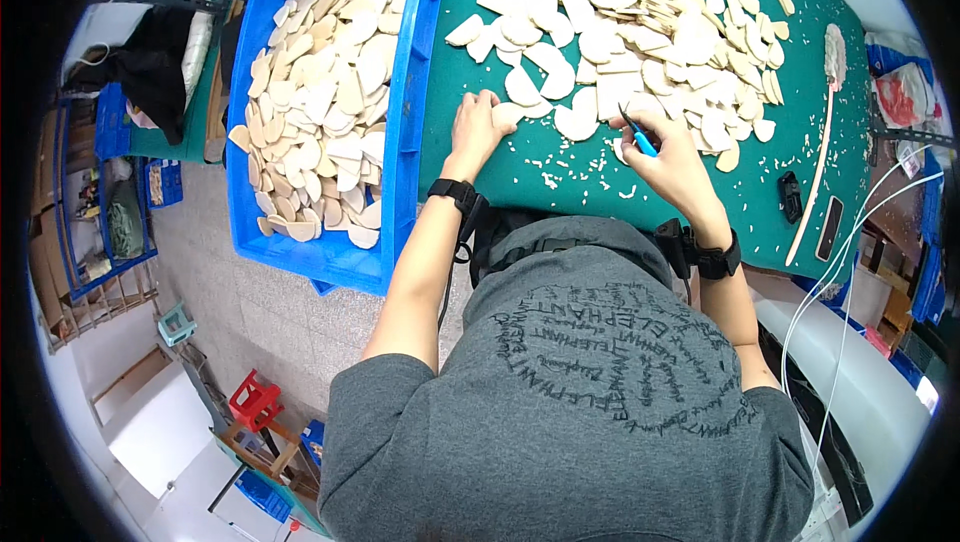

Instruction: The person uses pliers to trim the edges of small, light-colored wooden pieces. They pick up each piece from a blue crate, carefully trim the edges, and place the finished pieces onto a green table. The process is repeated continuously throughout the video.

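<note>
My left hand (478, 134) is at the near left edge of the pile, its fingers closed on a pale cream flat piece (507, 117). My right hand (668, 160) grips a small blue-handled tool with a thin, dark, curved tip (642, 140); its exact kind is unclear. Its tip points up and left, close to the pieces. Spread beyond both hands on the green table (640, 192) is a heap of flat cream pieces (700, 52), many half-round, overlapping one another. Small pale shavings (545, 180) lie scattered between and around my hands.
On the left, a blue crate (397, 172) holds many similar pieces. Toward the right edge lie a long thin stick with a fluffy white end (828, 132), a small black object (790, 197) and a dark phone-like slab (829, 228). White cables (800, 312) hang at the right.
</note>
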`<action>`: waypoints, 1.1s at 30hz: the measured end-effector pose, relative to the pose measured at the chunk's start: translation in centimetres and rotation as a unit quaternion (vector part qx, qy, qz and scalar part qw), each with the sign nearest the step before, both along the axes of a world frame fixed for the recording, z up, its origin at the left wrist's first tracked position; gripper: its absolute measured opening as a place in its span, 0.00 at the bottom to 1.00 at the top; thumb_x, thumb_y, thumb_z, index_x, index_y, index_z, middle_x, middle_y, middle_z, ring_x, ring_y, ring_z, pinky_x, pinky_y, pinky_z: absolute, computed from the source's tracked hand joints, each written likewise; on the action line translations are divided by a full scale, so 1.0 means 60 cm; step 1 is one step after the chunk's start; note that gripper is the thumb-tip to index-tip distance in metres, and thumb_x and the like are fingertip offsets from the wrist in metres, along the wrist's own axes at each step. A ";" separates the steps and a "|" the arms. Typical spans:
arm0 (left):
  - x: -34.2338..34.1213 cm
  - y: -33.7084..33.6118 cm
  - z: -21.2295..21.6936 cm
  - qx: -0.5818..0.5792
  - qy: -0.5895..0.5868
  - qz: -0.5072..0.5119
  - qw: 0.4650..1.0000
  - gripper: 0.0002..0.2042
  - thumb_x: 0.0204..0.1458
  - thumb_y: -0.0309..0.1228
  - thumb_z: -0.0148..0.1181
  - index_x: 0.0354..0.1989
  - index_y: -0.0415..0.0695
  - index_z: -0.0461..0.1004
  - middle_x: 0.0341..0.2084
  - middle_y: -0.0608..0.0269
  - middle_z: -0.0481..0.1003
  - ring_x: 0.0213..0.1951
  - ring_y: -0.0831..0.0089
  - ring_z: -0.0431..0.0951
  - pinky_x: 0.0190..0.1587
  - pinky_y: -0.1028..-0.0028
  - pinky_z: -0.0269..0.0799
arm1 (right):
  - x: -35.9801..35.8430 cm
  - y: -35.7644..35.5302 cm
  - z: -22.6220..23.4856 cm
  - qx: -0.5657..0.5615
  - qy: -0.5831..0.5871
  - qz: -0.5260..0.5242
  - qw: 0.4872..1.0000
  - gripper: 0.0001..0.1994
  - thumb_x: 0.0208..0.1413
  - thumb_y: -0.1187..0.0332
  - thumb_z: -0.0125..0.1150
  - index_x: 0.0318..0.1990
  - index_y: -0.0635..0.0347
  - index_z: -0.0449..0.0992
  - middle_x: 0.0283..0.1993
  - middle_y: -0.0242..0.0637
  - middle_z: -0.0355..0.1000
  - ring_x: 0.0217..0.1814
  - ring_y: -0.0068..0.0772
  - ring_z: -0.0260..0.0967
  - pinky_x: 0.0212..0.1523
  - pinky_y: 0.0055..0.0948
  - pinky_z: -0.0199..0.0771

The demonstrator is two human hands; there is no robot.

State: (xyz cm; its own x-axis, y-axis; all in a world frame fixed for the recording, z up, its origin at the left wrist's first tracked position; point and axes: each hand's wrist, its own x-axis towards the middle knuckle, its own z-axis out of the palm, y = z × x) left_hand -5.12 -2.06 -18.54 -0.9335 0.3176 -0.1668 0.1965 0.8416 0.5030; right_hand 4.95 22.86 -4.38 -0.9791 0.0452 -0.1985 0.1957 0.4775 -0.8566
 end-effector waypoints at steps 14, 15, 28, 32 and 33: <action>0.066 0.076 0.274 0.586 -0.305 0.125 0.740 0.12 0.49 0.28 0.63 0.38 0.39 0.68 0.36 0.60 0.74 0.37 0.76 0.77 0.37 0.75 0.80 | -0.010 -0.040 0.043 -0.099 0.025 -0.035 0.994 0.11 0.52 0.69 0.58 0.39 0.67 0.76 0.28 0.37 0.75 0.30 0.19 0.70 0.34 0.22 0.70; 0.069 0.078 0.280 0.587 -0.301 0.122 0.742 0.11 0.50 0.28 0.63 0.37 0.39 0.68 0.36 0.60 0.74 0.37 0.76 0.77 0.37 0.75 0.80 | -0.011 -0.040 0.047 -0.093 0.031 -0.030 0.995 0.11 0.52 0.69 0.58 0.39 0.67 0.76 0.28 0.37 0.75 0.30 0.19 0.70 0.34 0.21 0.70; 0.084 0.085 0.285 0.594 -0.241 0.121 0.758 0.15 0.50 0.27 0.64 0.40 0.36 0.64 0.37 0.51 0.76 0.37 0.72 0.79 0.33 0.77 0.80 | -0.007 -0.040 0.047 -0.080 0.075 -0.034 0.993 0.09 0.50 0.69 0.59 0.37 0.64 0.77 0.29 0.39 0.75 0.30 0.24 0.72 0.35 0.23 0.71; 0.087 0.087 0.284 0.589 -0.230 0.118 0.766 0.15 0.50 0.27 0.64 0.39 0.36 0.64 0.36 0.50 0.76 0.36 0.72 0.79 0.31 0.78 0.80 | -0.006 -0.041 0.047 -0.062 0.082 -0.032 0.994 0.09 0.50 0.69 0.59 0.37 0.64 0.77 0.29 0.40 0.75 0.30 0.25 0.72 0.35 0.24 0.71; 0.088 0.088 0.283 0.585 -0.225 0.116 0.770 0.14 0.50 0.27 0.64 0.38 0.36 0.64 0.36 0.50 0.76 0.36 0.72 0.79 0.31 0.78 0.80 | -0.006 -0.041 0.045 -0.059 0.087 -0.034 0.994 0.09 0.49 0.68 0.59 0.37 0.64 0.77 0.29 0.40 0.75 0.30 0.25 0.72 0.35 0.24 0.71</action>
